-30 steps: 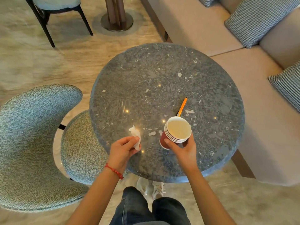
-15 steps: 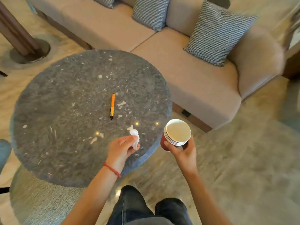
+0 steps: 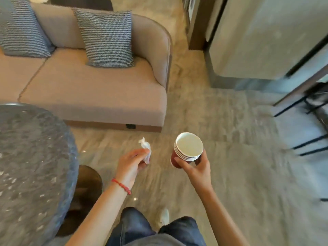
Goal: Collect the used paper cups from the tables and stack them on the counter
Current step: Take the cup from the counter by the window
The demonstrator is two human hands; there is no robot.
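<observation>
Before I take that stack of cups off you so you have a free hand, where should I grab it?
Judging by its pose, grip the stack of paper cups round the red wall just under the white rims, coming from the far side: the right hand already wraps the near and lower part. The stack tilts toward the left hand, which holds a crumpled tissue, so keep it upright.

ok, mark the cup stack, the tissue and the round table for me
cup stack (image 3: 189, 146): head view, inside of the top cup.
tissue (image 3: 146, 151): head view, crumpled middle above the fingers.
round table (image 3: 32, 157): head view, bare stone top.
</observation>
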